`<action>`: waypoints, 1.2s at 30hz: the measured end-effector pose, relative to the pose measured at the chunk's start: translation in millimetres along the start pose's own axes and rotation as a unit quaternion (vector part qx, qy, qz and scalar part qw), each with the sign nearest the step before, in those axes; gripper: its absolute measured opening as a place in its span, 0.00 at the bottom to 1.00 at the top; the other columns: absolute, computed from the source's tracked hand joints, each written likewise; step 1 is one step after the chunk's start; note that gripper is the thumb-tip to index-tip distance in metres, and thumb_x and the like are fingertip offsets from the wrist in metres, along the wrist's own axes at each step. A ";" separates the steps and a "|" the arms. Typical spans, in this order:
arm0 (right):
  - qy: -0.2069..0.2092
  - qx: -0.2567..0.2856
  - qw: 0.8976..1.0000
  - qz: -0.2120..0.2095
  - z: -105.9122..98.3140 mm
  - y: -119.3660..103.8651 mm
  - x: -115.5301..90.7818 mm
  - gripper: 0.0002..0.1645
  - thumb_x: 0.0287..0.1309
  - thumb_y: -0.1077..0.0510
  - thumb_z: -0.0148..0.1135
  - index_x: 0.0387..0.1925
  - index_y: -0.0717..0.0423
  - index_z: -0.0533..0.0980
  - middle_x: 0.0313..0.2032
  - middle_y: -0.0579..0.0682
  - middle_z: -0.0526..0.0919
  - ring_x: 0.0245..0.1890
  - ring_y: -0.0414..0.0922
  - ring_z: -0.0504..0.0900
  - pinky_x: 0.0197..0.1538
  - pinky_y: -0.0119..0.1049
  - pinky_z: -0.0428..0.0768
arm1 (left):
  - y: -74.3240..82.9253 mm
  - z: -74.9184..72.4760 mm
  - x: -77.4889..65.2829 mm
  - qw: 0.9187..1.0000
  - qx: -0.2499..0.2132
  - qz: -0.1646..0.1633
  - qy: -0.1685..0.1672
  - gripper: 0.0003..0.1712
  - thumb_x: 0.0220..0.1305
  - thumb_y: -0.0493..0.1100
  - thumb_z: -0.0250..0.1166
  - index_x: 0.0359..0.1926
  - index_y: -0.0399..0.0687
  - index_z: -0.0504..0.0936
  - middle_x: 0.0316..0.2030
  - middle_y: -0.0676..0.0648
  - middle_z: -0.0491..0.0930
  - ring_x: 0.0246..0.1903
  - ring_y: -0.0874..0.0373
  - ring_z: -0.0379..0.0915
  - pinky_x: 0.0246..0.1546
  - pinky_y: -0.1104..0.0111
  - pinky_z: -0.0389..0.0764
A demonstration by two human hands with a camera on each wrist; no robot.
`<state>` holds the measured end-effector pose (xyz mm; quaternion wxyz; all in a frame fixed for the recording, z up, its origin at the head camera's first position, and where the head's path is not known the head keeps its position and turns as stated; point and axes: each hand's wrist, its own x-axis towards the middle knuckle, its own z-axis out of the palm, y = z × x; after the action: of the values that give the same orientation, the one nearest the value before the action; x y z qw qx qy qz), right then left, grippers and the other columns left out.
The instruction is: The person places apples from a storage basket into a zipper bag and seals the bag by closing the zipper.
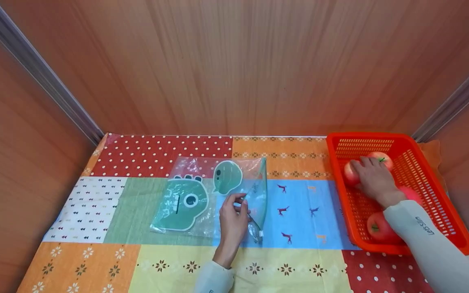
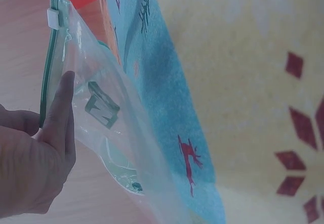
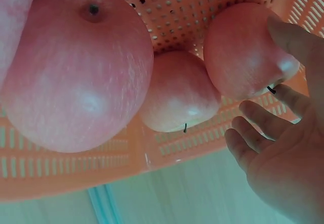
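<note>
A clear plastic slider bag [image 1: 189, 205] with a green dinosaur print lies flat on the tablecloth in the head view. Near its opening, my left hand [image 1: 233, 219] pinches the green-edged mouth between thumb and fingers. The left wrist view shows that edge raised, with a white slider [image 2: 53, 19] at one end. Inside the red basket, my right hand [image 1: 377, 179] reaches over a red apple [image 1: 351, 174]. In the right wrist view the thumb touches this apple [image 3: 243, 52], while the other fingers are spread loosely beside it.
The red plastic basket [image 1: 340, 207] stands at the right, with more apples [image 1: 381, 228] inside it. A patchwork tablecloth [image 1: 177, 264] covers the table. Wooden panels [image 1: 226, 73] rise at the back and on both sides.
</note>
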<state>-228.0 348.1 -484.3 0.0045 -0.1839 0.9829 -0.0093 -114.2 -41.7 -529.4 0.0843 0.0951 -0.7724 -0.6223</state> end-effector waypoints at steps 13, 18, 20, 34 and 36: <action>-0.034 0.021 0.999 0.020 -3.8 -0.1 6.8 0.49 0.50 0.67 0.79 0.73 0.67 0.66 0.62 0.72 0.75 0.63 0.71 0.68 0.70 0.75 0.65 | 0.7 -2.5 1.8 1.000 0.000 -0.002 -0.004 0.11 0.75 0.31 0.62 0.55 0.36 0.82 0.40 0.44 0.79 0.31 0.50 0.83 0.28 0.70 0.86; -0.049 0.016 0.998 0.031 -5.9 -3.6 10.1 0.48 0.50 0.68 0.78 0.72 0.67 0.68 0.60 0.73 0.75 0.61 0.71 0.68 0.69 0.74 0.67 | -0.4 -3.3 1.0 1.000 0.004 -0.005 -0.005 0.11 0.75 0.31 0.62 0.55 0.36 0.82 0.40 0.45 0.79 0.31 0.52 0.82 0.28 0.70 0.86; -0.048 0.015 0.998 0.036 -6.6 -5.2 11.1 0.48 0.49 0.68 0.79 0.72 0.67 0.69 0.60 0.72 0.75 0.61 0.71 0.67 0.67 0.74 0.69 | -0.8 -3.5 0.6 1.000 0.006 -0.004 -0.003 0.11 0.75 0.31 0.62 0.55 0.36 0.82 0.40 0.45 0.79 0.30 0.54 0.82 0.28 0.70 0.87; -0.065 -0.006 0.996 0.055 -10.0 -12.1 16.5 0.46 0.49 0.67 0.78 0.70 0.70 0.70 0.57 0.75 0.77 0.63 0.74 0.64 0.69 0.76 0.64 | -2.3 -5.0 -0.4 1.000 -0.002 -0.003 -0.006 0.11 0.75 0.30 0.62 0.55 0.36 0.82 0.40 0.44 0.79 0.30 0.51 0.82 0.28 0.70 0.86; -0.068 -0.004 0.996 0.056 -10.0 -13.1 15.7 0.46 0.49 0.67 0.79 0.70 0.69 0.71 0.57 0.75 0.77 0.62 0.74 0.64 0.68 0.76 0.65 | -2.8 -5.3 -0.3 1.000 -0.001 -0.004 -0.006 0.11 0.75 0.30 0.62 0.55 0.36 0.82 0.40 0.44 0.79 0.30 0.51 0.82 0.28 0.70 0.86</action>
<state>-238.0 330.4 -474.1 0.0712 -0.1290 0.9891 0.0079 -112.4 -47.2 -531.0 0.0771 0.0947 -0.7717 -0.6242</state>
